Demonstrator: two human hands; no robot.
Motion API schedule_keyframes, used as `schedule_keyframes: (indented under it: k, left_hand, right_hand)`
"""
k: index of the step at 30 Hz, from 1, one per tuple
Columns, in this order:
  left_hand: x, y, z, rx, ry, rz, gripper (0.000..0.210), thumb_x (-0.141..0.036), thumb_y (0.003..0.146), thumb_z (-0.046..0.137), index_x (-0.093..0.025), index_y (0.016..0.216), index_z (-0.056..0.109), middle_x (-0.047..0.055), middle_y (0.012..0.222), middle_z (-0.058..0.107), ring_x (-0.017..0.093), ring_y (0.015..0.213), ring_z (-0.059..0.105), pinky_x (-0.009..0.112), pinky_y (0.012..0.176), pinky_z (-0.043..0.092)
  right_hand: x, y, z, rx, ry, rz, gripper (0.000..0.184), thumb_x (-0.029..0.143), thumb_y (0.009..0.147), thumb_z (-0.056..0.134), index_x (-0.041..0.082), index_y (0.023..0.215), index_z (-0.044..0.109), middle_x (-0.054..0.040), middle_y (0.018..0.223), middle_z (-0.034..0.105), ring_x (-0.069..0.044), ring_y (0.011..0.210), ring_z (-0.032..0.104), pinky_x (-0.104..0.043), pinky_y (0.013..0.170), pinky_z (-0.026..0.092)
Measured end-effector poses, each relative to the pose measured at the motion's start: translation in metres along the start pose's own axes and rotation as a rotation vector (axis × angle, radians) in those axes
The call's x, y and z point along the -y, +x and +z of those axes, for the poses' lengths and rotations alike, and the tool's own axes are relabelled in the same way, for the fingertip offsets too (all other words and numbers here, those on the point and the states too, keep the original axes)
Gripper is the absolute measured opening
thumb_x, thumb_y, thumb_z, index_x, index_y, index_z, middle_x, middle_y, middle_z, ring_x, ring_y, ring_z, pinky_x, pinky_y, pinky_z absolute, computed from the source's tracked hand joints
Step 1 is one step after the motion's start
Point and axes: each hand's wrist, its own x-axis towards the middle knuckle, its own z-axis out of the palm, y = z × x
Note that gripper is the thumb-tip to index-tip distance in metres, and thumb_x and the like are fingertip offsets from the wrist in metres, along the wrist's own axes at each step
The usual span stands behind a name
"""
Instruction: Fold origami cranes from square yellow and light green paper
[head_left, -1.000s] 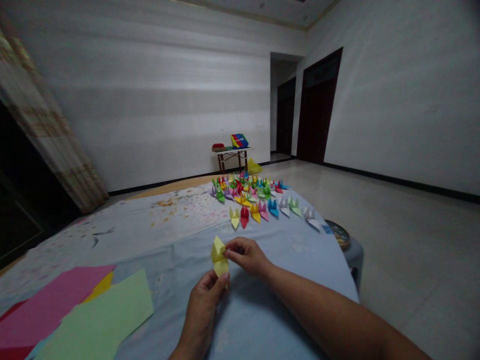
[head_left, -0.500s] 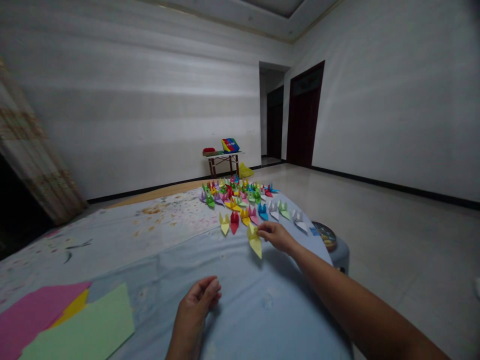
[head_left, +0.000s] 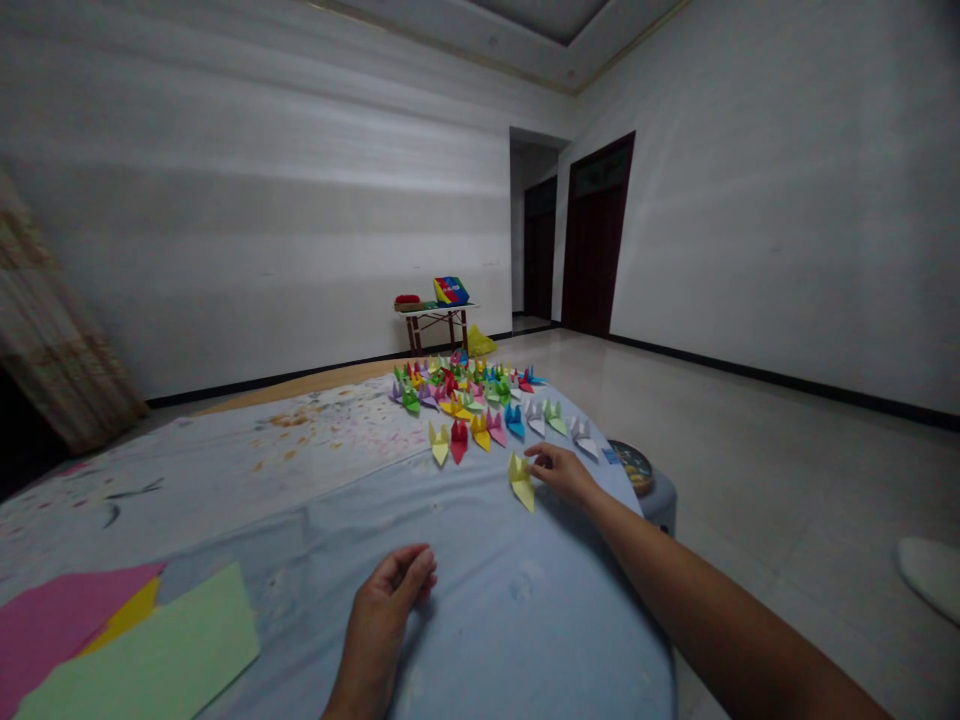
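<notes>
A pale yellow folded paper crane (head_left: 521, 487) rests on the pale blue cloth, its pointed end towards me. Just to its right is my right hand (head_left: 559, 472), thumb and fingers slightly parted beside the crane's upright flap and no longer pinching it. My left hand (head_left: 388, 600) hovers low over the cloth at front centre, fingers curled together with nothing visible in them. Beyond the crane stands a loose row of others, among them a light yellow crane (head_left: 439, 444), a red crane (head_left: 459, 442) and a blue crane (head_left: 514, 421).
Farther back, several colourful cranes (head_left: 457, 385) crowd the far end of the cloth-covered table (head_left: 300, 520). Pink paper (head_left: 67, 620) and light green paper (head_left: 157, 650) lie at front left. A stool (head_left: 664, 500) bearing a round container (head_left: 632, 467) stands by the right edge.
My right hand has set the yellow crane down on the cloth and loosened its fingers from it. The view has turned slightly right. My left hand stays much the same.
</notes>
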Motion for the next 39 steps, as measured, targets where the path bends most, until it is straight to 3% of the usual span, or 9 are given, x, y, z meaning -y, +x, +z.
schedule_keyframes:
  k: [6,13,18,23,30,39]
  left_hand:
    - [0.007,0.006,-0.005,0.048,0.05,0.014,0.042,-0.045,0.055,0.073,-0.014,0.082,0.066,0.004,0.07,0.068,0.016,0.065,0.062,0.026,0.065,0.048]
    - [0.009,0.009,-0.006,0.052,0.054,-0.015,0.043,-0.046,0.054,0.074,-0.014,0.082,0.066,0.004,0.072,0.068,0.016,0.067,0.062,0.025,0.067,0.048]
    - [0.001,0.005,-0.002,0.008,0.035,-0.048,0.048,-0.047,0.043,0.078,-0.014,0.077,0.067,0.005,0.069,0.068,0.019,0.064,0.063,0.028,0.063,0.051]
    - [-0.005,0.002,0.003,-0.054,0.02,-0.063,0.049,-0.046,0.036,0.08,-0.014,0.072,0.067,0.003,0.064,0.066,0.018,0.059,0.062,0.028,0.058,0.052]
    - [0.0,0.006,0.0,-0.049,0.019,-0.074,0.051,-0.048,0.036,0.079,-0.014,0.073,0.068,0.004,0.064,0.066,0.018,0.061,0.062,0.028,0.06,0.052]
    - [0.002,0.007,0.0,-0.059,0.014,-0.088,0.051,-0.048,0.037,0.079,-0.015,0.074,0.068,0.003,0.065,0.067,0.016,0.061,0.062,0.025,0.061,0.051]
  right_hand:
    - [0.001,0.003,-0.011,0.009,-0.128,-0.036,0.018,0.026,0.074,0.054,0.016,0.083,0.066,-0.0024,0.074,0.064,-0.013,0.067,0.056,-0.023,0.061,0.04]
    - [-0.013,0.019,-0.06,-0.019,-0.304,0.014,0.018,0.023,0.075,0.053,0.017,0.086,0.066,-0.0034,0.079,0.067,-0.014,0.071,0.058,-0.023,0.064,0.041]
    - [-0.025,0.033,-0.085,-0.02,-0.462,0.071,0.018,0.022,0.075,0.055,0.021,0.087,0.067,-0.0032,0.083,0.069,-0.015,0.075,0.06,-0.024,0.068,0.039]
    - [-0.029,0.048,-0.086,0.01,-0.583,0.07,0.017,0.024,0.075,0.055,0.023,0.086,0.068,-0.0024,0.086,0.069,-0.016,0.082,0.059,-0.026,0.073,0.036]
    - [-0.035,0.061,-0.077,0.062,-0.688,0.07,0.017,0.023,0.075,0.055,0.026,0.085,0.069,-0.0021,0.086,0.07,-0.018,0.082,0.06,-0.026,0.071,0.035]
    - [-0.037,0.057,-0.075,-0.011,-0.716,0.075,0.027,0.017,0.076,0.051,0.023,0.097,0.066,-0.0064,0.088,0.069,-0.021,0.088,0.058,-0.03,0.076,0.033]
